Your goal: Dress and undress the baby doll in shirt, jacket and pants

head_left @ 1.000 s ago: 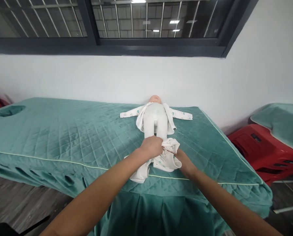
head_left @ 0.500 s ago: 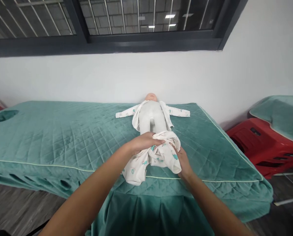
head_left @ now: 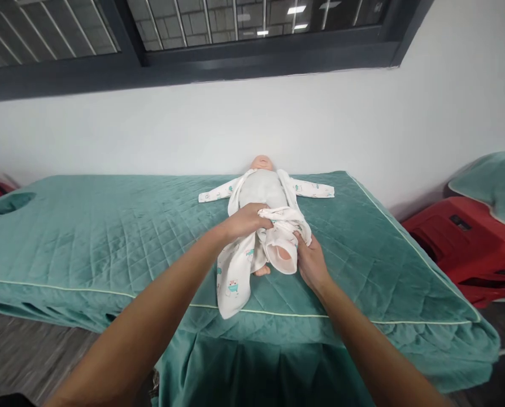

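Observation:
A baby doll (head_left: 263, 189) lies on its back on the green quilted bed, its head toward the wall. An open white printed jacket (head_left: 314, 189) is under it, with both sleeves spread out. White printed baby trousers (head_left: 234, 285) are bunched over the doll's legs. My left hand (head_left: 249, 219) grips the gathered waist on the left. On the right, my right hand (head_left: 310, 257) pinches the fabric beside one leg opening, where a bit of the doll's foot shows. The other trouser leg hangs flat toward the bed's front edge, beside the doll's other bare foot (head_left: 262, 271).
The quilted bed (head_left: 108, 237) stands against a white wall under a barred window (head_left: 235, 34). Red plastic stools (head_left: 468, 243) stand at the right, partly under a green cover (head_left: 493, 183). A face hole (head_left: 11, 202) is at the bed's left end.
Both hands have moved up toward the doll's body with the trousers. One foot now shows inside the right leg opening and the other below the fabric.

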A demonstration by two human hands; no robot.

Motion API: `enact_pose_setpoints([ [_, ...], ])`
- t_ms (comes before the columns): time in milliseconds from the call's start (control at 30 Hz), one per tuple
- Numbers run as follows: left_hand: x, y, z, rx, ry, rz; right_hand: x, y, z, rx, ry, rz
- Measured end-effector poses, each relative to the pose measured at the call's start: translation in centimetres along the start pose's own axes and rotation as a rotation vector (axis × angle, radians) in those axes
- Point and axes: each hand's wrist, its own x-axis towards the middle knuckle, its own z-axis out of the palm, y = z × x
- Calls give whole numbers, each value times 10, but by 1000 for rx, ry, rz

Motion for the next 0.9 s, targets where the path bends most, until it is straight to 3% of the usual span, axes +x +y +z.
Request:
enact_pose_setpoints([
  [233,17,2,4,193,94,4,28,2,-8,-137,13,-68],
  [467,44,-16,0,316,251,27,54,1,-2,-177,44,-34],
  [533,44,-23,-3,232,246,44,57,1,-2,-145,57,-18],
  [733,21,-44,-17,-197,32,33,44,-7,-3,-213,74,-53],
  [900,11,-66,-22,-506,5,-21,43,-35,10,-369,-105,-184],
])
